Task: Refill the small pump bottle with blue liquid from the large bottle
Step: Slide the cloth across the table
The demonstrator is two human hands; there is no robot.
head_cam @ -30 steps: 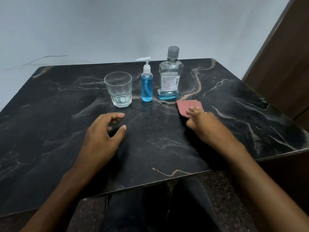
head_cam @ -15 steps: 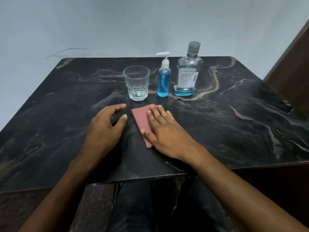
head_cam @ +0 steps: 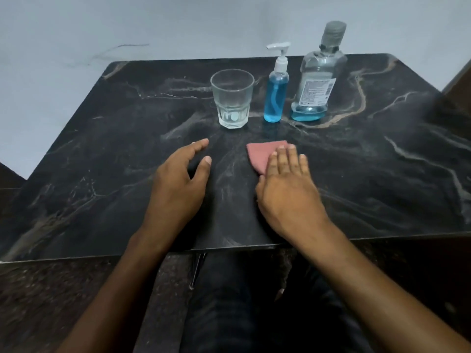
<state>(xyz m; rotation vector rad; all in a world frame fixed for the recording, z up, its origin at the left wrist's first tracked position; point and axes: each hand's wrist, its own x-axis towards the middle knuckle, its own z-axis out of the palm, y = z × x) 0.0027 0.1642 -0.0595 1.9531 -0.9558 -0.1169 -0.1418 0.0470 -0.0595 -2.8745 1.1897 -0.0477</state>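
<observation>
The small pump bottle (head_cam: 275, 98) stands upright at the back of the table, nearly full of blue liquid, white pump on top. Right beside it stands the large clear bottle (head_cam: 316, 80) with a grey cap, a label and a shallow layer of blue liquid at its bottom. My right hand (head_cam: 288, 184) lies flat with straight fingers on a pink cloth (head_cam: 262, 154), in front of the bottles. My left hand (head_cam: 181, 179) rests on the table, fingers relaxed, holding nothing.
A clear drinking glass (head_cam: 232, 99) stands left of the pump bottle. The black marble table (head_cam: 102, 154) meets a pale wall at the back. A dark wooden surface (head_cam: 461, 82) rises at the right. My legs are under the near edge.
My right hand slid the pink cloth from the right side leftward across the table, then a little back to the right. The left hand stayed put. The camera view shifted.
</observation>
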